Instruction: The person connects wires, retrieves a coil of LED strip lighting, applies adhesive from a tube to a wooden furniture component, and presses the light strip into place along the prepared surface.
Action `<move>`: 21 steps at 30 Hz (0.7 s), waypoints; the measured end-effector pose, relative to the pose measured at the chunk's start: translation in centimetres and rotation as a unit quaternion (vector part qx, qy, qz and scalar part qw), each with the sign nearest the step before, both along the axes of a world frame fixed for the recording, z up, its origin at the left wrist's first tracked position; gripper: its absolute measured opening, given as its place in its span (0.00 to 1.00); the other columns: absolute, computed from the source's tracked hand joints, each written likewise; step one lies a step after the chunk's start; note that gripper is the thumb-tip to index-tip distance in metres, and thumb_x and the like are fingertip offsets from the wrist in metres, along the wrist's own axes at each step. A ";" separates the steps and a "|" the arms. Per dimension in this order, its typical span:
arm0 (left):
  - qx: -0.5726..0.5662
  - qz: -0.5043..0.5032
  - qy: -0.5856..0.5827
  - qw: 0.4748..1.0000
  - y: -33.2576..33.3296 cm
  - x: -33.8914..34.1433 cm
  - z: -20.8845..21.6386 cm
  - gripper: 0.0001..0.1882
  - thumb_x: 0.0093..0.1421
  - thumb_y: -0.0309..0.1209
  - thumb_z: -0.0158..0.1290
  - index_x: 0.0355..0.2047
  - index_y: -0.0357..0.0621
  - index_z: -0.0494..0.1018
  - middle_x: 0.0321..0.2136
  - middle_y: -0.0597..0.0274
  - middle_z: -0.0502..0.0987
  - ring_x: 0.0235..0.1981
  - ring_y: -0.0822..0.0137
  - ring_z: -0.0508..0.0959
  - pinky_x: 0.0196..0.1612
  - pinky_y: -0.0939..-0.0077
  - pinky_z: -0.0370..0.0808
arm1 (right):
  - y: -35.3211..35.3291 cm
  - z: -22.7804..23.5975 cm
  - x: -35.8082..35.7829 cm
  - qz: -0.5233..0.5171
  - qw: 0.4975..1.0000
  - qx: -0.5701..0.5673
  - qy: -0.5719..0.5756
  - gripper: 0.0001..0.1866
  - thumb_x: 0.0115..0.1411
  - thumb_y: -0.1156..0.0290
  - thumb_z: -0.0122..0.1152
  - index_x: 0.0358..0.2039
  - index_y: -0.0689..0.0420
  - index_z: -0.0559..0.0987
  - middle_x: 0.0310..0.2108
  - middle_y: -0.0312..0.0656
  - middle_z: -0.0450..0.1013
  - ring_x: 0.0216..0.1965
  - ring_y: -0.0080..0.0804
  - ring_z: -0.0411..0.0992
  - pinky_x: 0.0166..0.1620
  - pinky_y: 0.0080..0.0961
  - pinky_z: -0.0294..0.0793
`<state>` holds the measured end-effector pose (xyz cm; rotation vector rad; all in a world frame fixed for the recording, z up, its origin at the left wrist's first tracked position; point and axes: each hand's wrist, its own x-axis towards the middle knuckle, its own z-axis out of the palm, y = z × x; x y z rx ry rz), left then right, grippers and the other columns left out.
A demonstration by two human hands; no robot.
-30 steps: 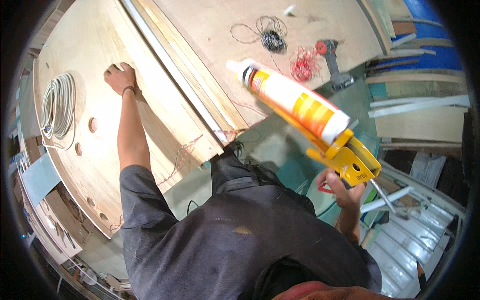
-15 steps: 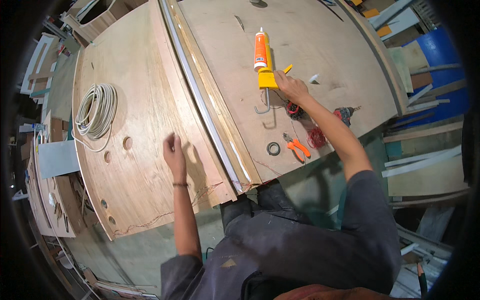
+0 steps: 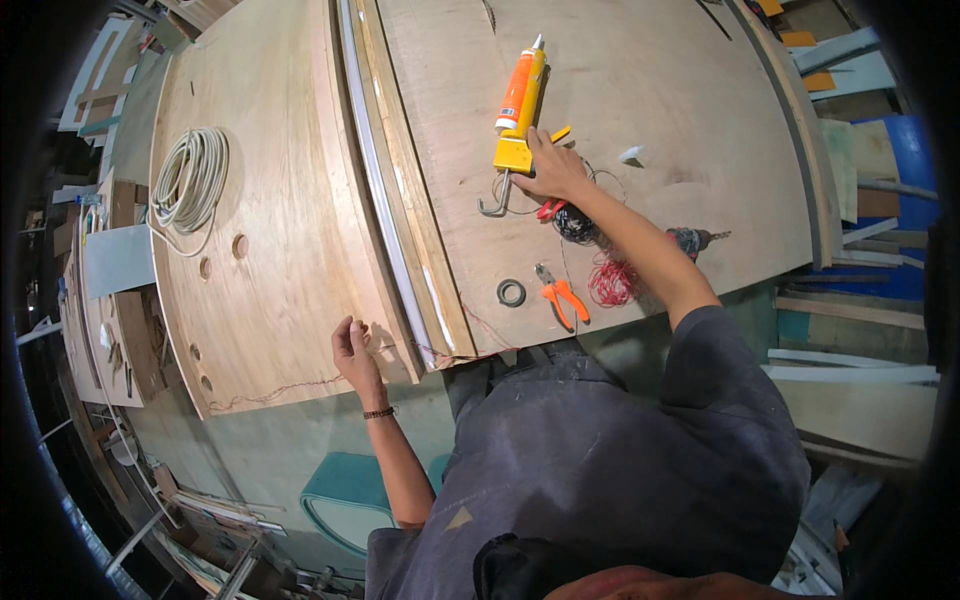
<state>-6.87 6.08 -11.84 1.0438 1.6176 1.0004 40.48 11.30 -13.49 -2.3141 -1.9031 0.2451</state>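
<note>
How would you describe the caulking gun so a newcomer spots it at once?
Find the large board at right. Beyond the pliers near its lower edge, the right hand holds the caulking gun, which points away from the person. Its yellow frame and orange-and-white tube set it apart from the orange-handled pliers.

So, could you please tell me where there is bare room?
Free: the pale plywood panel between the coiled cream cable and long white strip, and the brown board right of the yellow caulking gun, beyond the small white cap. Crowded from the right hand to the near edge: black wire, red wire, orange-handled pliers.
</note>
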 end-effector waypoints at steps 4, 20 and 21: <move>0.004 0.011 -0.011 1.000 -1.2 2.4 0.6 0.15 0.70 0.34 0.53 0.51 0.37 0.75 0.42 0.58 0.80 0.43 0.68 0.80 0.46 0.73 0.77 | 0.4 0.2 0.7 -0.029 0.998 -0.022 0.044 0.50 0.47 0.43 0.73 0.58 0.66 0.62 0.50 0.56 0.67 0.43 0.54 0.78 0.41 0.49 0.81; 0.299 -0.421 0.465 0.720 6.0 26.9 -5.0 0.07 0.55 0.28 0.55 0.34 0.42 0.77 0.34 0.54 0.77 0.42 0.54 0.75 0.46 0.62 0.74 | 0.6 -3.0 2.4 -0.040 0.986 -0.014 0.163 0.55 0.42 0.54 0.75 0.66 0.61 0.55 0.54 0.57 0.62 0.49 0.59 0.73 0.49 0.47 0.79; 0.311 -0.413 0.483 0.706 6.1 27.1 -5.4 0.04 0.56 0.26 0.52 0.31 0.43 0.76 0.31 0.56 0.78 0.40 0.56 0.76 0.45 0.64 0.75 | 0.5 -2.9 2.5 -0.041 0.985 -0.012 0.170 0.56 0.42 0.55 0.75 0.66 0.62 0.55 0.54 0.58 0.62 0.50 0.59 0.73 0.50 0.47 0.79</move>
